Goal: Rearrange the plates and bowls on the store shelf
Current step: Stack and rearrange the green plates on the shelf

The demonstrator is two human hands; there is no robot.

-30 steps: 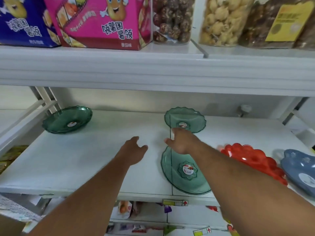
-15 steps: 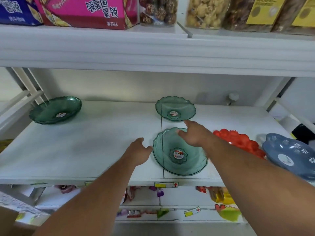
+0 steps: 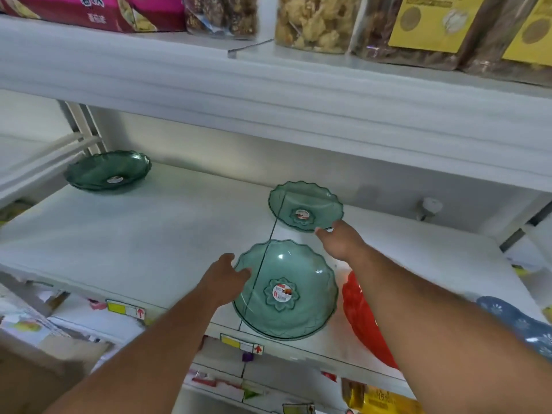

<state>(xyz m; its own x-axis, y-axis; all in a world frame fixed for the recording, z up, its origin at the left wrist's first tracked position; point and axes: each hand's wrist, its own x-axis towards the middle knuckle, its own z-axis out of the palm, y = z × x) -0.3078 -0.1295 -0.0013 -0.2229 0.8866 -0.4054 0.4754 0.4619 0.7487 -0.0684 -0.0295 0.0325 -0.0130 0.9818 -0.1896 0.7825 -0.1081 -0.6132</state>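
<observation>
A large translucent green bowl [image 3: 286, 291] with a sticker in its middle sits near the front edge of the white shelf [image 3: 143, 240]. My left hand [image 3: 224, 279] rests against its left rim, fingers spread over the edge. Behind it lies a smaller green scalloped plate [image 3: 304, 207]. My right hand [image 3: 340, 242] reaches over the big bowl, and its fingertips touch that plate's near rim. Far left at the back stands a dark green bowl [image 3: 109, 171].
A red plate [image 3: 358, 318] lies right of the big bowl, mostly under my right arm, and a blue flowered plate [image 3: 519, 324] lies beyond it. The upper shelf [image 3: 268, 94] hangs low overhead with jars and boxes. A knob [image 3: 430, 206] sticks out of the back wall.
My right hand has moved from over the big bowl's far rim back to the small plate's near rim. My left hand has closed in onto the big bowl's left rim.
</observation>
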